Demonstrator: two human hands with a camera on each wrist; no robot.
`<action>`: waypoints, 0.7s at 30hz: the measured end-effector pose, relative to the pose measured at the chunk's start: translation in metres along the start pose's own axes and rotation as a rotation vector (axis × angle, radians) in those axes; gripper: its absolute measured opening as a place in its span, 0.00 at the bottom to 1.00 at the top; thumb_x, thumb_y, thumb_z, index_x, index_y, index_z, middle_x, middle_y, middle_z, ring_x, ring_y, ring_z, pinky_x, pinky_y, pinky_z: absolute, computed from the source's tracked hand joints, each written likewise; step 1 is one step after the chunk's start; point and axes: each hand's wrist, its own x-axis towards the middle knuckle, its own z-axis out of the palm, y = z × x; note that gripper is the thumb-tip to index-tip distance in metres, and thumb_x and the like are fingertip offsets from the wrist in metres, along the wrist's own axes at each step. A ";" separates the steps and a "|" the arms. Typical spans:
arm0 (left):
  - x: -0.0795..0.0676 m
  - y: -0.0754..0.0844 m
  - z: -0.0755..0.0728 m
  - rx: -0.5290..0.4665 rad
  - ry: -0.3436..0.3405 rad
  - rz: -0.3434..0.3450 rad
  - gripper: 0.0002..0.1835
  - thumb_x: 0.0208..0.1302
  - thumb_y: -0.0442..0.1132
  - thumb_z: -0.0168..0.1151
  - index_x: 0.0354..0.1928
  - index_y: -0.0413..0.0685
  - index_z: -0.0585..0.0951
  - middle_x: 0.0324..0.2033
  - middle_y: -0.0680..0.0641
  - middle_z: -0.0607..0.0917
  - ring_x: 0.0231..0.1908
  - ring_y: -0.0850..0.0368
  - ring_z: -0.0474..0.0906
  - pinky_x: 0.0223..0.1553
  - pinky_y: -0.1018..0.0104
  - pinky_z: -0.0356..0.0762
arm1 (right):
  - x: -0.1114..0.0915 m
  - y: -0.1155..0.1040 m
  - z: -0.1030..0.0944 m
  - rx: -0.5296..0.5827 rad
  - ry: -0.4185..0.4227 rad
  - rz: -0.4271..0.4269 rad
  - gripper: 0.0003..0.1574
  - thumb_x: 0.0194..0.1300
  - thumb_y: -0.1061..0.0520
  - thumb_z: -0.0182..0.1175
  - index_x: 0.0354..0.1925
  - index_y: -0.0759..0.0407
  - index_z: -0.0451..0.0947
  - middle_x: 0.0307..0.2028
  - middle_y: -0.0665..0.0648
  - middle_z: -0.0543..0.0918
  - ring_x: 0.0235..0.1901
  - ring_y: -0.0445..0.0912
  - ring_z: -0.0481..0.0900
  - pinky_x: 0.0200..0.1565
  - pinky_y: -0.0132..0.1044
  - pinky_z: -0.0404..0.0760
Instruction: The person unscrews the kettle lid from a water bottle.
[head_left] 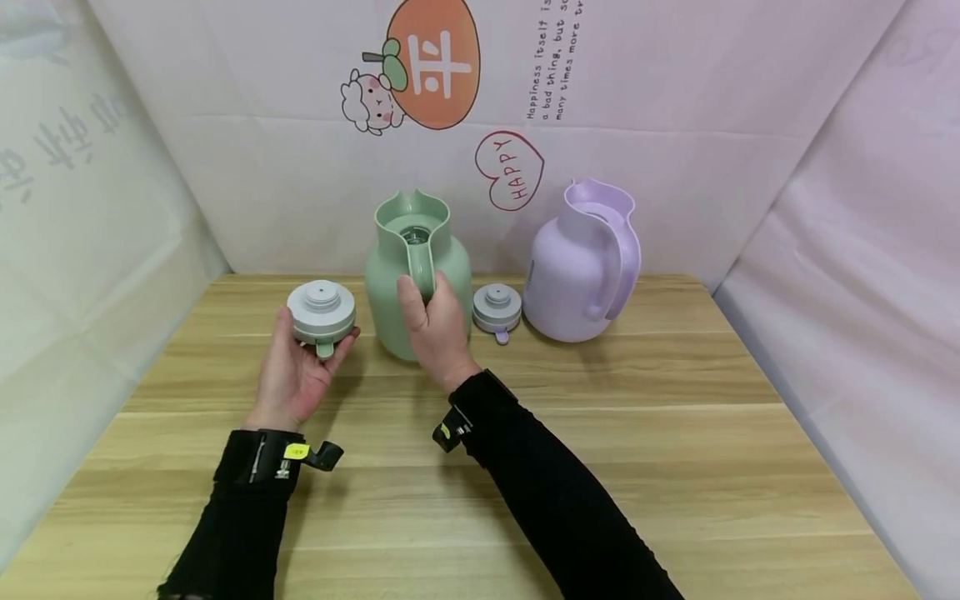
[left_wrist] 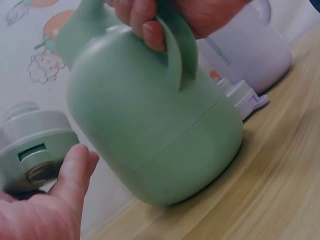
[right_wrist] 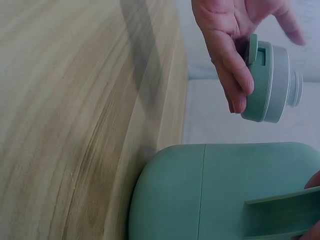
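Note:
In the head view, my left hand [head_left: 296, 379] holds a grey-topped lid [head_left: 321, 307] with a green lower rim and tab, raised above the table. Its fingers support the lid from below and at the sides. My right hand [head_left: 444, 335] grips the handle [head_left: 422, 267] of a green thermos jug [head_left: 386, 304], which stands upright with its mouth uncovered. The left wrist view shows the same jug [left_wrist: 150, 115] just right of the lid [left_wrist: 37, 140]. From the right wrist, the lid [right_wrist: 267, 82] appears apart from the jug [right_wrist: 175, 195].
A lilac thermos jug [head_left: 566, 279], also uncovered, stands to the right with its handle facing forward and right. Between the two jugs lies a grey lid with a lilac tab [head_left: 497, 307]. Behind the wooden table [head_left: 600, 467] hangs a printed white cloth [head_left: 300, 192].

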 end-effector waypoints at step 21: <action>0.010 -0.006 -0.011 0.106 -0.031 0.032 0.47 0.67 0.11 0.38 0.82 0.55 0.46 0.68 0.40 0.64 0.55 0.47 0.86 0.61 0.68 0.79 | 0.021 0.010 0.004 -0.018 0.028 0.019 0.25 0.78 0.39 0.48 0.40 0.61 0.68 0.26 0.50 0.69 0.26 0.44 0.70 0.32 0.35 0.70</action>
